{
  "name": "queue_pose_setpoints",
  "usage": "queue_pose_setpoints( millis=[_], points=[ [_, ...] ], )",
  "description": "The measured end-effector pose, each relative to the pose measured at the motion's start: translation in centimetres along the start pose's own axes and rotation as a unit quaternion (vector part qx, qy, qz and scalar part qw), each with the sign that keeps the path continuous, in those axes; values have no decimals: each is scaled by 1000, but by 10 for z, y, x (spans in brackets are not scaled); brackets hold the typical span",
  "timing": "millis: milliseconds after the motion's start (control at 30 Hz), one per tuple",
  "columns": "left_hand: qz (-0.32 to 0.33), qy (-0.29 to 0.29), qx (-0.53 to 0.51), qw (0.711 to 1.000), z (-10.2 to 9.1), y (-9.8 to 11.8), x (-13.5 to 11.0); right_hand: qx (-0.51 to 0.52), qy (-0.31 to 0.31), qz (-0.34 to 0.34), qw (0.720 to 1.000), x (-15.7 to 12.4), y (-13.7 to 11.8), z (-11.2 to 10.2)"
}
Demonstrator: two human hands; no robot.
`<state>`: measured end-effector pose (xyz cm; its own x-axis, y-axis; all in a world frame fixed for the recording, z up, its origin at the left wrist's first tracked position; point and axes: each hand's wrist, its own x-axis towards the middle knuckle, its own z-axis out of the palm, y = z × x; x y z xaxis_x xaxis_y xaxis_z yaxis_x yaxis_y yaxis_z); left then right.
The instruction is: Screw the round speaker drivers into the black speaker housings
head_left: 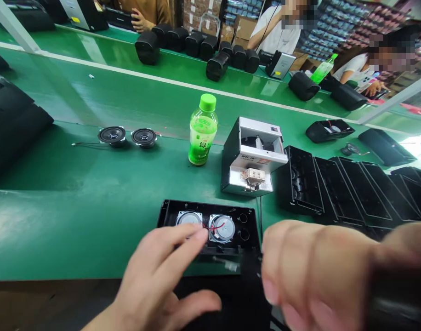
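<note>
A black speaker housing (249, 228) lies open at the near edge of the green bench. Two round silver drivers, left (189, 217) and right (222, 227), sit inside it, joined by red and black wires. My left hand (155, 280) is open, its fingers stretched out over the housing's left half, with the fingertips at the left driver. My right hand (317, 271) is very close to the camera and blurred, its fingers curled. A dark blurred shape (400, 294) sits at its right side; I cannot make out what it is.
A green drink bottle (202, 131) and a grey box-shaped device (253, 156) stand behind the housing. Two loose drivers (112, 134) lie to the left. Black panels (338, 188) lean in a row at right. Across the belt are black speakers (193, 43) and other people.
</note>
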<state>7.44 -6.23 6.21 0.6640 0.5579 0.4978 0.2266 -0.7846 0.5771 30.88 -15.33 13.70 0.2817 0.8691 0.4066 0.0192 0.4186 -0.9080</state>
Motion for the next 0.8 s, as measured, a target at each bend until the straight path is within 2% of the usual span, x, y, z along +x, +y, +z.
queue_pose_setpoints(
  millis=[67, 100, 200, 300, 467, 600, 700, 800],
  points=[
    [-16, 35, 61, 997, -4, -21, -6, 73, -30, 23, 997, 3, 11, 10],
    [-38, 29, 58, 997, -4, -34, -9, 103, -35, 30, 994, 3, 18, 13],
    [-118, -64, 6, 991, -2, -71, -18, 126, -7, 14, 992, 2, 42, 19],
    [-172, -130, -24, 976, 2, -90, -23, 139, 9, 3, 990, 1, 61, 21],
    [-186, -137, -31, 972, 1, -87, -23, 144, 11, 35, 989, 2, 65, 24],
    [-189, -141, -31, 971, -1, -85, -22, 121, 5, 33, 992, 4, 62, 22],
    [-202, -145, -42, 968, -1, -85, -20, 104, -52, 44, 992, 2, 63, 18],
    [-213, -142, -62, 965, -1, -84, -18, 83, -103, 13, 991, -4, 69, 19]
  ],
)
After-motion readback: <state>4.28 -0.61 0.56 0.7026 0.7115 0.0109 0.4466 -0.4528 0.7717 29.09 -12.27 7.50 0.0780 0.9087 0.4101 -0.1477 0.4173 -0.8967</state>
